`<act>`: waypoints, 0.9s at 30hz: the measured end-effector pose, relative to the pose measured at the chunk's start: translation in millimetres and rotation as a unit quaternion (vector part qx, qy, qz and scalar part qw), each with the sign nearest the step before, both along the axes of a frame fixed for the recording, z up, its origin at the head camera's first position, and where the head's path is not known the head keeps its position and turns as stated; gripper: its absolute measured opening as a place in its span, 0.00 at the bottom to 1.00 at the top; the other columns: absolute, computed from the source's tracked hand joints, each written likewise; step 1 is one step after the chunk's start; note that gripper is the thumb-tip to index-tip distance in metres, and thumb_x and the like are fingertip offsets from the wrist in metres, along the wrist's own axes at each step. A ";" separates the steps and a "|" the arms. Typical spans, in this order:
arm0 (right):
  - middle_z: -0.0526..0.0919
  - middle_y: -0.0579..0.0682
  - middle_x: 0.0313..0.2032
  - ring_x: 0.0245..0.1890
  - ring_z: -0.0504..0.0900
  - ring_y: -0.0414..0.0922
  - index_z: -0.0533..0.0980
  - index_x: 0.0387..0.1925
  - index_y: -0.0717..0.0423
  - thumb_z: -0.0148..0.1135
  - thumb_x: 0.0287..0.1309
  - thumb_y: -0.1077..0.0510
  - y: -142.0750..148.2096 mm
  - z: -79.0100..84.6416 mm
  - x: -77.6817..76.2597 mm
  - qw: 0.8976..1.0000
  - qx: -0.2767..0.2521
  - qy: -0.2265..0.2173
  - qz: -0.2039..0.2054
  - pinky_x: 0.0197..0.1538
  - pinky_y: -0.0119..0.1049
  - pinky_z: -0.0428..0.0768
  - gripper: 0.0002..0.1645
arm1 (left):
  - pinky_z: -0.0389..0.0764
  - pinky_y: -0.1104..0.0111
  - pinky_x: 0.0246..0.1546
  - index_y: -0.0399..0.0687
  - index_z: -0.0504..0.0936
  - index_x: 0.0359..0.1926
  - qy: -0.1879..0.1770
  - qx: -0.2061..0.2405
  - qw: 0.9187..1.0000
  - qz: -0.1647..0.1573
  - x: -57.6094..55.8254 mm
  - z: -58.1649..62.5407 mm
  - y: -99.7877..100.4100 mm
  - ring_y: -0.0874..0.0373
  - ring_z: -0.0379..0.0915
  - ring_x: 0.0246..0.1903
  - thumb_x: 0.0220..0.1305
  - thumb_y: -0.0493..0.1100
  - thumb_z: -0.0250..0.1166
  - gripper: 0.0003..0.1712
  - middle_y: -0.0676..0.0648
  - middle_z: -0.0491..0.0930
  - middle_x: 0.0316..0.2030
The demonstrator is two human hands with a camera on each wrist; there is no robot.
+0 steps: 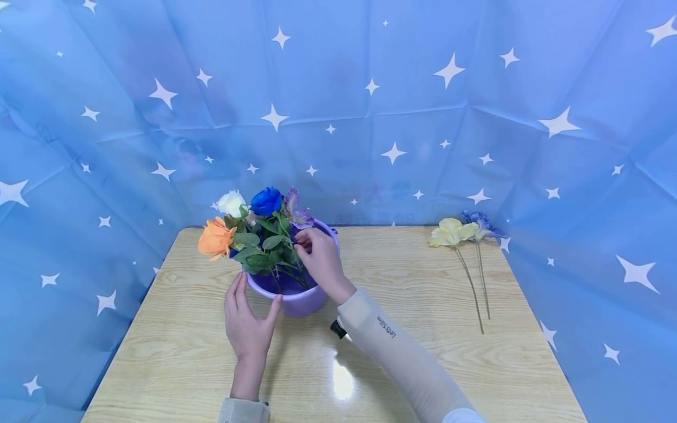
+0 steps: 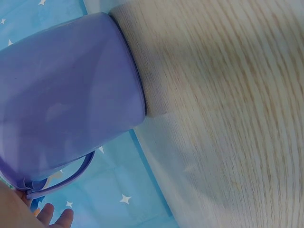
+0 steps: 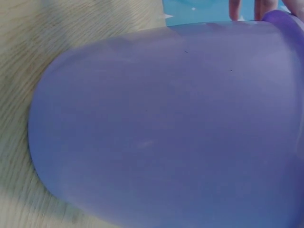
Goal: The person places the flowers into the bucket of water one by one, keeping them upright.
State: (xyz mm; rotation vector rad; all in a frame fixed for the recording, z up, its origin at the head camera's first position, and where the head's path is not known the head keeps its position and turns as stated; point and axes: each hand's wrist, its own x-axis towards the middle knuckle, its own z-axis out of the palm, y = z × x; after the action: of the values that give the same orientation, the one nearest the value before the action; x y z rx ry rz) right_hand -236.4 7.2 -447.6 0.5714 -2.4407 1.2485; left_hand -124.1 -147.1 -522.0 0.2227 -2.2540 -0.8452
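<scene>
A purple bucket [image 1: 305,306] stands on the table's left half, with artificial flowers in it: an orange flower [image 1: 215,237], a white rose [image 1: 231,204], a blue rose [image 1: 267,201] and a purple flower [image 1: 297,209]. My right hand [image 1: 320,256] is over the bucket's right side, pinching the purple flower's stem between thumb and fingers. At the front left, my left hand [image 1: 248,323] touches the bucket's rim with spread, fairly straight fingers. The left wrist view shows the bucket's side and its handle [image 2: 71,176]. The bucket wall fills most of the right wrist view.
A pale yellow flower [image 1: 452,232] and a blue-violet flower [image 1: 482,224] lie at the table's back right, long stems toward the front. Blue star-printed cloth [image 1: 338,88] hangs behind and beside the wooden table [image 1: 402,282]. A small black-ended object [image 1: 337,329] shows by my right sleeve.
</scene>
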 end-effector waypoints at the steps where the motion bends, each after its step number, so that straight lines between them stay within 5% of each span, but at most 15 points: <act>1: 0.87 0.51 0.36 0.34 0.86 0.42 0.82 0.40 0.59 0.67 0.60 0.64 0.6 -0.4 0.1 1.000 -0.004 0.001 0.002 0.39 0.26 0.84 0.07 | 0.68 0.54 0.68 0.44 0.65 0.73 0.000 0.000 1.000 0.000 0.2 0.2 0.1 0.45 0.65 0.67 0.51 0.63 0.71 0.53 0.41 0.69 0.68; 27: 0.87 0.54 0.37 0.36 0.87 0.46 0.81 0.40 0.61 0.68 0.58 0.66 31.7 0.2 -4.9 0.996 -0.084 0.003 -0.008 0.42 0.32 0.87 0.08 | 0.67 0.56 0.69 0.46 0.65 0.73 -0.002 0.006 1.000 0.001 -0.5 -1.3 -0.5 0.46 0.64 0.68 0.51 0.63 0.71 0.53 0.42 0.68 0.69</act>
State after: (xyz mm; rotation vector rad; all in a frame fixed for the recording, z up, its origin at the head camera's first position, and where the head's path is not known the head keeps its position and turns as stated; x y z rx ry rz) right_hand -241.3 38.9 -447.4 0.5084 -2.3020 1.4251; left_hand -124.6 -147.6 -523.4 0.2317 -2.2529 -0.8594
